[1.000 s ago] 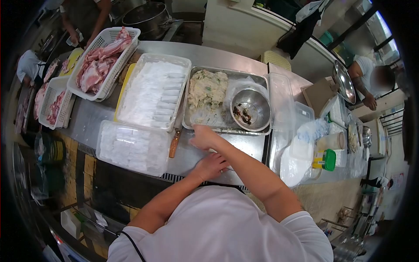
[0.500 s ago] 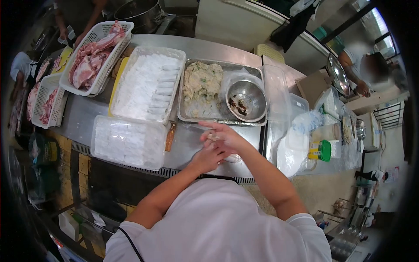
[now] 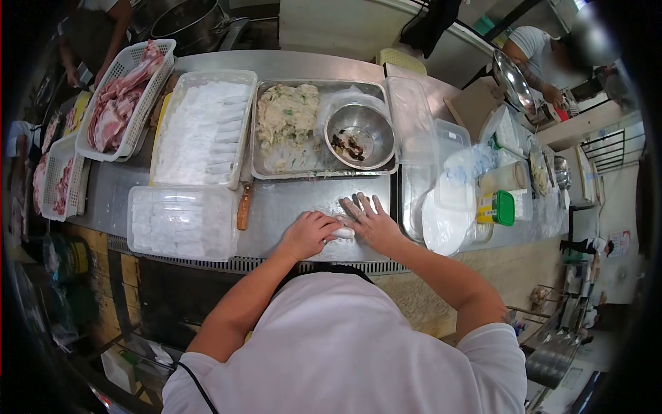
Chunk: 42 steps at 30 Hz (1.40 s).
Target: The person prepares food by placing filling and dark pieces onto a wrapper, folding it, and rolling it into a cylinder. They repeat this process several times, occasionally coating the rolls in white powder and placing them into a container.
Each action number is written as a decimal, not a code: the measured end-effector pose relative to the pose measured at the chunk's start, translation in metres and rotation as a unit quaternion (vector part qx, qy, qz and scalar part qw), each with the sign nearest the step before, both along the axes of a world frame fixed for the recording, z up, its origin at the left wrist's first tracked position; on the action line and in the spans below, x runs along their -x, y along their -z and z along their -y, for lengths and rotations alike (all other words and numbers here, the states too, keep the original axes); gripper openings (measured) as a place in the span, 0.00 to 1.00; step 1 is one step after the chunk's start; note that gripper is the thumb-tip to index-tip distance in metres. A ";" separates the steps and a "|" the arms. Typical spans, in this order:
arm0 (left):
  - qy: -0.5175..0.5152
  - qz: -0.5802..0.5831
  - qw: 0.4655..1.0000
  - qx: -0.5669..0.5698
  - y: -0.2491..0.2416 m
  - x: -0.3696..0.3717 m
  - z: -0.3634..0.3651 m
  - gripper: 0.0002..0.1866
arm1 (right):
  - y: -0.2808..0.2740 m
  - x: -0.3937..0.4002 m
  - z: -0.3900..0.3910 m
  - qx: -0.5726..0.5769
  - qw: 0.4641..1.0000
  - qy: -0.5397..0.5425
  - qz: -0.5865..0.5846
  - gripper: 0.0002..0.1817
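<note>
A short white roll (image 3: 343, 233) lies on the steel table (image 3: 289, 200) near its front edge. My left hand (image 3: 308, 235) curls round the roll's left end, fingers closed. My right hand (image 3: 374, 224) rests at the roll's right end, its fingers spread, dusted with white. Beyond my hands a metal tray (image 3: 262, 169) holds a pale mixture with green bits (image 3: 286, 117) and a steel bowl (image 3: 383, 153) with dark pieces inside. To the left, a row of white rolls (image 3: 229, 131) lies in a powder-filled plastic container (image 3: 160, 181).
A lidded container (image 3: 181, 224) and a wooden-handled tool (image 3: 244, 205) lie left of my hands. White baskets (image 3: 141, 121) of raw meat stand further left. Right are clear containers, a white lid (image 3: 445, 224) and a green-lidded tub (image 3: 505, 208). Other people are at both far sides.
My hands have come down from above the table and moved apart, with the roll now visible between them. My right hand has spread out. The whole view has shifted slightly.
</note>
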<state>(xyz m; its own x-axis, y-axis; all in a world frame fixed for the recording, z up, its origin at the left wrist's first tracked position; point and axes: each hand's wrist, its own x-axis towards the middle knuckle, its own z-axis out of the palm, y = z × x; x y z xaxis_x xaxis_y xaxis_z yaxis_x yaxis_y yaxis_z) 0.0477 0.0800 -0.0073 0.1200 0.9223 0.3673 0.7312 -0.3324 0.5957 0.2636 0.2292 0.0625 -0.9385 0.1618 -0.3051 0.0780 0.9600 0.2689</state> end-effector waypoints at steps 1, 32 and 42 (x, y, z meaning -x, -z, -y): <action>0.001 0.001 1.000 0.004 0.000 0.000 0.000 0.21 | 0.000 -0.004 0.002 0.003 1.000 0.009 0.008 0.41; -0.047 -0.035 0.998 0.019 -0.018 0.010 -0.045 0.23 | 0.020 0.017 0.043 0.199 0.892 0.274 -0.298 0.32; -0.185 0.002 0.982 0.024 -0.017 0.044 0.032 0.31 | 0.008 0.050 0.018 0.332 0.864 0.296 -0.236 0.38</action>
<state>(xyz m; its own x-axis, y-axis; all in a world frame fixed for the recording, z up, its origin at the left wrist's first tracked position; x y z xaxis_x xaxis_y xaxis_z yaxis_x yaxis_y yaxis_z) 0.0035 0.0475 0.0095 -0.2280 0.9190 0.3217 0.7943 -0.0155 0.6073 0.2139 0.2117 0.0545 -0.7969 0.5921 -0.1198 0.5578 0.6451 -0.5222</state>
